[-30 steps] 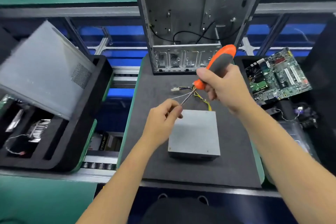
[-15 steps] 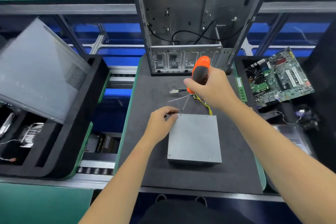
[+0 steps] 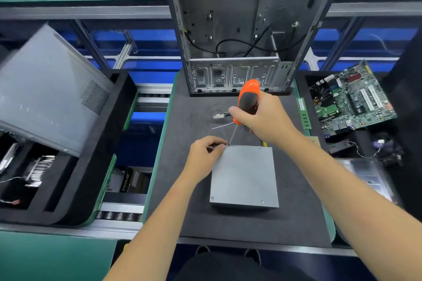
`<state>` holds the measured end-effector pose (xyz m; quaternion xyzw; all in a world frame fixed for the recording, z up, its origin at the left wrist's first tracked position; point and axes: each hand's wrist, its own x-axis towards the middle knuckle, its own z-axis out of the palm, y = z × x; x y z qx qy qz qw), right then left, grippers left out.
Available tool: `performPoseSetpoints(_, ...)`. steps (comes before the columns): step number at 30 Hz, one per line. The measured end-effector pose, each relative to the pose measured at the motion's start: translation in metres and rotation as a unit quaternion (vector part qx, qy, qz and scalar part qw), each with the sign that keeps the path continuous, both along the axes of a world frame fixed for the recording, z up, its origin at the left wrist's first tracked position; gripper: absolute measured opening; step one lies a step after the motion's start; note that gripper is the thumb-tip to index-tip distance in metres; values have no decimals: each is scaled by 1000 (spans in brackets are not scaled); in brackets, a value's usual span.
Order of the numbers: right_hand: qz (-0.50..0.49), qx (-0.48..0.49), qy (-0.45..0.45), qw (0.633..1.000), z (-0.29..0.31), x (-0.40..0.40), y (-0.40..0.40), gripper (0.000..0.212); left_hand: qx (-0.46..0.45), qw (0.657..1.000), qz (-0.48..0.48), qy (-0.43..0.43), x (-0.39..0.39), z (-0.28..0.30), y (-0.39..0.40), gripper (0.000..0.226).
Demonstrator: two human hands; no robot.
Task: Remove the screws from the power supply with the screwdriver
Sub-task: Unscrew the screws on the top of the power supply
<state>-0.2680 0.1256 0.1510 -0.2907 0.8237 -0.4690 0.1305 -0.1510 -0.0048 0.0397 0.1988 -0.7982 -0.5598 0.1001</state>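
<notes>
Driver tip on the corner screw!
Right hand (image 3: 266, 118) grips screwdriver (image 3: 246, 102); left hand (image 3: 206, 155) fingers curl, pinching at supply (image 3: 244, 175) corner; open case (image 3: 239, 29) just beyond.

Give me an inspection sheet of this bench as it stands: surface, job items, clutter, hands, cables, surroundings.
Surface: dark foam mat on a green-edged tray.
Job items: grey power supply lies flat on the mat; screws show at three corners; screwdriver tip sits at the far-left corner.
Clutter: green memory stick on the mat's right edge.
Hands: right hand grips the screwdriver handle; left hand pinches at the tip.
Cables: yellow supply leads; white connector.
Surroundings: open computer case behind; side panel left; motherboard right.
</notes>
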Motion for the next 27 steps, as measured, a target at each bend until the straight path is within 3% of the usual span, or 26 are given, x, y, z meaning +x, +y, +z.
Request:
performPoseSetpoints(18, 3, 2, 11, 1000, 0, 4, 0, 31, 21, 1000, 10, 12, 0, -5, 2, 22)
performPoseSetpoints(27, 161, 91, 67, 980, 17, -7, -12, 32, -95, 995, -20, 23, 0, -5, 2, 9)
